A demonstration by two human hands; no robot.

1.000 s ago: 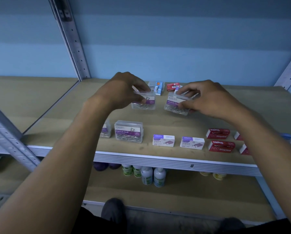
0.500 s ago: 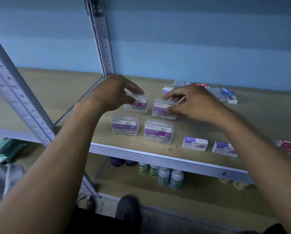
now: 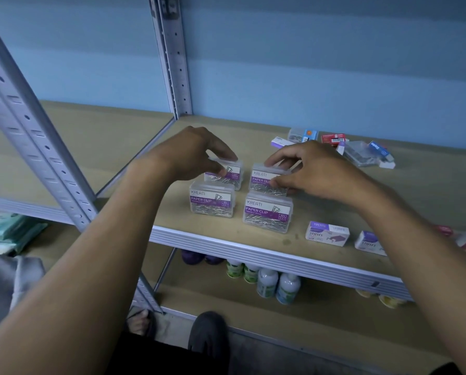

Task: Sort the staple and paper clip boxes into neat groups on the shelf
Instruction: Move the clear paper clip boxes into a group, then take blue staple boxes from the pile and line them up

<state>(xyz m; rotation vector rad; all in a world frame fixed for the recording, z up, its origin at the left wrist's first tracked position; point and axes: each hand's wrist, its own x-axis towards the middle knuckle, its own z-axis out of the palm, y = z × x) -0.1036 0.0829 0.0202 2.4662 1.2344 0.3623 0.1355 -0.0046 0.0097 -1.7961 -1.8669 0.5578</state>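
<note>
Since half a second ago both rear boxes have come down to sit just behind the front pair, closing a two-by-two block near the front left of the tan fibreboard shelf (image 3: 321, 201). Left hand (image 3: 191, 155) grips the rear-left clear plastic paper clip box (image 3: 233, 174), thumb on its front label, fingers curled over the top back edge. Right hand (image 3: 315, 169) pinches the rear-right clear plastic paper clip box (image 3: 261, 180) the same way, thumb low on the front, fingertips on the lid. Front-left clear paper clip box (image 3: 212, 199) and front-right clear paper clip box (image 3: 267, 212) stand untouched, purple-and-white labels forward, loose steel clips visible inside. Two small white-and-purple cardboard staple boxes (image 3: 327, 234) lie to the right near the ribbed metal shelf lip. A loose jumble of small boxes (image 3: 361, 152), red, blue and clear, sits at the back right. Small plastic bottles (image 3: 277, 285) stand on the shelf below.
</note>
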